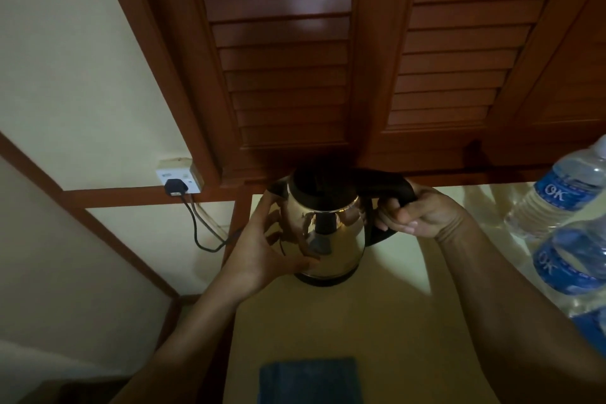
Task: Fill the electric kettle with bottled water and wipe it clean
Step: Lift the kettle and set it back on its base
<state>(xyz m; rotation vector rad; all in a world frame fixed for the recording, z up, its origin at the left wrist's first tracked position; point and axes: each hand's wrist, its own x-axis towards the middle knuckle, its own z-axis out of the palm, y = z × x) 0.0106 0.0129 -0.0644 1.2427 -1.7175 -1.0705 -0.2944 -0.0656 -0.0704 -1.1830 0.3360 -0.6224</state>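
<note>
A shiny steel electric kettle (pixel 331 233) with a black lid, black handle and black base stands on the pale table (pixel 387 321), close to the wooden shutters. My right hand (pixel 416 211) grips the black handle on the kettle's right side. My left hand (pixel 262 249) lies against the kettle's left flank with straight fingers, thumb near the bottom. Two clear water bottles with blue labels stand at the right edge, a far bottle (pixel 560 193) and a near bottle (pixel 577 275). A folded blue cloth (pixel 310 380) lies at the table's near edge.
A white wall socket (pixel 178 179) with a black plug sits left of the kettle, and its black cord (pixel 200 233) hangs down toward the table's left side. Brown louvred shutter doors (pixel 360 59) rise right behind the kettle.
</note>
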